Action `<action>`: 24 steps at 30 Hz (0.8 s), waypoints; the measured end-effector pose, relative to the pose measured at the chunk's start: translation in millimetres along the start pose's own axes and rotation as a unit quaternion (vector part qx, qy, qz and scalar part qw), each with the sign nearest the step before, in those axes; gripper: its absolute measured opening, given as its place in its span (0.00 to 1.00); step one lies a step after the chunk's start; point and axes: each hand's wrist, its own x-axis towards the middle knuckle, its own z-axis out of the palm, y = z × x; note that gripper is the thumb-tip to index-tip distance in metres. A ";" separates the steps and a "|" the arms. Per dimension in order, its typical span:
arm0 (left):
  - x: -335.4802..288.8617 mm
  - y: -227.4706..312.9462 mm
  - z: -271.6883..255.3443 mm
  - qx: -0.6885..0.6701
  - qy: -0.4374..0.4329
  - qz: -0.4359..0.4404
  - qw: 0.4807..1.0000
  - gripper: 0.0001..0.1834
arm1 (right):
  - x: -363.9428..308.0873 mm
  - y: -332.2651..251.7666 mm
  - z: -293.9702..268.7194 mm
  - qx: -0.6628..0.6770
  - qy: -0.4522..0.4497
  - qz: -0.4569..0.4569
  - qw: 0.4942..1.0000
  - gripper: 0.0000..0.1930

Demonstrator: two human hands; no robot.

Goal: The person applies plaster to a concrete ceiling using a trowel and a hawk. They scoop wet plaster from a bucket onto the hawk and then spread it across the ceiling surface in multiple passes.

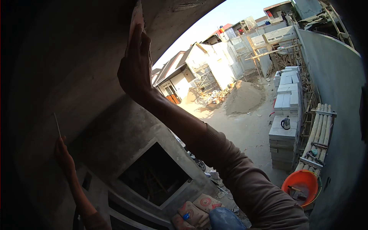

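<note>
My right hand (135, 74) is raised high in front of me, its fingers closed round a flat, pale plastering float (137, 15) seen nearly edge-on. The float lies close against the grey rendered surface (92, 76) overhead; whether it touches cannot be told. Lower and to the left, my left hand (64, 156) is also lifted, in deep shade. From its closed fingers a thin pale strip (57, 124) points upward toward the same surface. What kind of thing the strip is does not show. The sleeve of my right arm is brown and pushed up the forearm.
At the lower right an orange bucket (301, 188) with a handled tool inside stands by a bamboo platform (320, 128). Stacked pale blocks (283, 96) carry a kettle (285, 123). Sacks (191, 214) lie below, near a dark window opening (153, 174). A sand heap (245, 97) rises beyond.
</note>
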 end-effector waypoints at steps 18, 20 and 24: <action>12.9 19.0 23.8 0.032 -0.067 -0.045 0.996 0.28 | 103.0 101.1 -85.4 -0.040 0.056 0.041 0.997 0.16; 11.9 15.5 25.3 0.040 -0.078 -0.047 0.995 0.28 | 79.2 69.3 -82.8 -0.011 0.053 -0.006 0.999 0.30; 7.1 9.9 26.0 0.029 -0.051 -0.018 0.998 0.28 | 42.9 48.9 -93.7 0.011 -0.012 -0.053 0.998 0.39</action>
